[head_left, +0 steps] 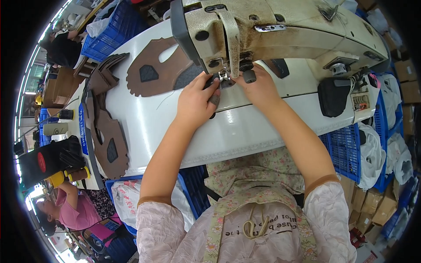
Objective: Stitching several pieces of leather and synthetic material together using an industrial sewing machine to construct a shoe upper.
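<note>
A stained cream sewing machine [263, 37] stands before me, its presser foot [225, 79] low over the bed between my hands. My left hand [195, 98] is beside the foot on its left, fingers curled together around something dark and small that I cannot make out. Right of the foot, my right hand [259, 87] reaches in, its fingertips hidden behind machine parts. A flat brown cut piece [164, 63] with dark grey patches lies by my left hand and runs under the machine head. Brown material with a black patch [280, 67] shows beyond my right hand.
Several similar brown pieces [116, 136] drape over the table's left edge. On the right of the white table [228, 136] lies a black pad [332, 97]. Blue crates [344, 149] with white bags stand right. A person in pink [76, 210] works at far left.
</note>
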Available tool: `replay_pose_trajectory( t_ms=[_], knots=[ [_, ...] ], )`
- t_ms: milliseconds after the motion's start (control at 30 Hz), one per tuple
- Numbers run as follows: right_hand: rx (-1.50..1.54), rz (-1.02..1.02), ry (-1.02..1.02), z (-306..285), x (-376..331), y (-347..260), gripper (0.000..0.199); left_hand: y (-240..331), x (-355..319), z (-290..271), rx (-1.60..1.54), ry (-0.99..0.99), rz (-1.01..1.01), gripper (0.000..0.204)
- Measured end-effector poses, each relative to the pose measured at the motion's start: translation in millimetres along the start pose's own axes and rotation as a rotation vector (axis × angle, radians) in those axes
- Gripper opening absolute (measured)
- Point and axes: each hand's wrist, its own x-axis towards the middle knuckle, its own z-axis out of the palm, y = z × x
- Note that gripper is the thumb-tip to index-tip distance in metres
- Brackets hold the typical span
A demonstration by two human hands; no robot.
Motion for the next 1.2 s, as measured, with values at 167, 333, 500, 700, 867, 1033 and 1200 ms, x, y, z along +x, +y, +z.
replay_pose_trajectory(
  t_ms=[167,333,500,700,867,1033,1200],
  knots=[
    [-0.024,-0.018,-0.007,0,0,1,0.019,-1,-1,0,0.009,-0.002,-0.001,0.026],
    [-0.047,-0.051,-0.011,2,-3,5,0.017,-1,-2,0,0.001,0.005,0.001,0.026],
    [-0.089,-0.104,0.033,8,-8,15,0.018,4,0,1,0.009,-0.029,-0.062,0.026],
    [-0.077,-0.079,0.058,-16,-16,0,0.019,3,3,3,-0.037,-0.089,-0.090,0.028],
    [-0.050,-0.111,0.448,-161,-27,8,0.014,-1,-2,0,0.011,-0.006,-0.035,0.025],
    [-0.172,0.712,0.965,-268,-90,151,0.036,-1,0,0,-0.015,-0.006,-0.024,0.026],
    [0.304,0.898,0.848,-280,-108,234,0.056,2,2,2,-0.037,-0.020,-0.056,0.026]
  ],
)
